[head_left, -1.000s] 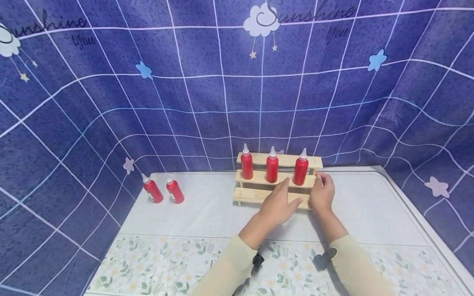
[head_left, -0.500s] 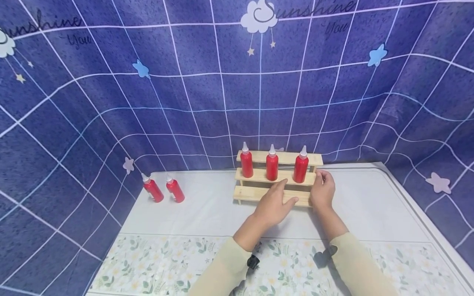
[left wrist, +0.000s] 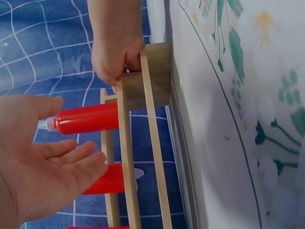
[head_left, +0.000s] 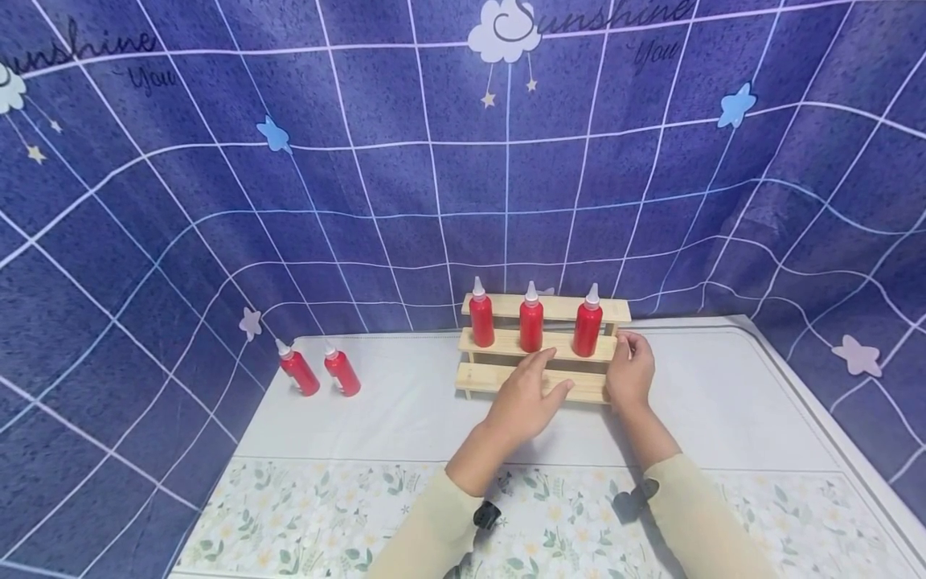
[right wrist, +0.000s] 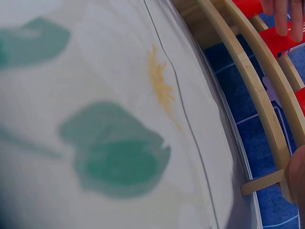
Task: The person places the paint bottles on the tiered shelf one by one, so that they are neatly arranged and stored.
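A three-tier wooden rack point(head_left: 485, 376) stands at the back of the table. Three red squeeze bottles with pale pointed tips, the left point(head_left: 481, 322), middle point(head_left: 531, 328) and right point(head_left: 587, 330), stand in a row on its middle shelf. My right hand point(head_left: 629, 378) grips the rack's right end; in the left wrist view its fingers point(left wrist: 119, 67) curl over the end piece. My left hand point(head_left: 522, 402) hovers before the lower shelf, fingers spread and holding nothing. In the right wrist view only an edge of my right hand point(right wrist: 298, 176) shows.
Two more red bottles, one outer point(head_left: 300, 374) and one inner point(head_left: 343, 374), stand at the table's left. A blue grid-patterned curtain point(head_left: 391, 185) hangs behind and along both sides. A floral cloth point(head_left: 304, 515) covers the table's front part.
My left hand has drawn slightly left and away from the right bottle, its fingers staying spread. My right hand keeps its place on the rack's end. The bottles stay on their shelf.
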Tool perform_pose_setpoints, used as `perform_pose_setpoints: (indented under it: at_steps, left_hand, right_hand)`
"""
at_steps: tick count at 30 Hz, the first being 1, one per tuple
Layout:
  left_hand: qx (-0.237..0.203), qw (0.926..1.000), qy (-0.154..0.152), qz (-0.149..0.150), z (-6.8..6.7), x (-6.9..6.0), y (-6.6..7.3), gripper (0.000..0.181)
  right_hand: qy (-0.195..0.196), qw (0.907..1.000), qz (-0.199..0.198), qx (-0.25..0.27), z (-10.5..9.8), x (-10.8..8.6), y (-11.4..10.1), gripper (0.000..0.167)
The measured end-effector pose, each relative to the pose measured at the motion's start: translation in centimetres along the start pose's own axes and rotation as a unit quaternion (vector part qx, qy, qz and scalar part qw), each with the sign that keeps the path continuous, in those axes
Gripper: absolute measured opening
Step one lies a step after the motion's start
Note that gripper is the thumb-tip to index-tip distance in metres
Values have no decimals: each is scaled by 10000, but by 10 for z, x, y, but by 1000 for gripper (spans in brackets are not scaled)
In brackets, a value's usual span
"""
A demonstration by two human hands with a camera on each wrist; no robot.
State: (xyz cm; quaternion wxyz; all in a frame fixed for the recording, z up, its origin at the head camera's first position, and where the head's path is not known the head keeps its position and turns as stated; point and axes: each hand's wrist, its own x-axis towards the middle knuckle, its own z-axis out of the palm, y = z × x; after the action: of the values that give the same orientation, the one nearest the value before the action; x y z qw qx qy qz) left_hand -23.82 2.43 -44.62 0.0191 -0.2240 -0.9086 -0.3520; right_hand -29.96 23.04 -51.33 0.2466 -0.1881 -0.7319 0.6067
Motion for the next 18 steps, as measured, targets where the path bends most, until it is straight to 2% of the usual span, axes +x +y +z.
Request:
perform_pose_setpoints:
  at_steps: [8,18]
  left_hand:
    - [-115,9997,161,122,-7,-5,-2,60]
    - [-213,9976,571,344,-19,-8,-2,51]
  right_hand:
    - [10,10000,59,13,0,0,-2,36]
    - [-24,9999,131,54,0,1,-2,36]
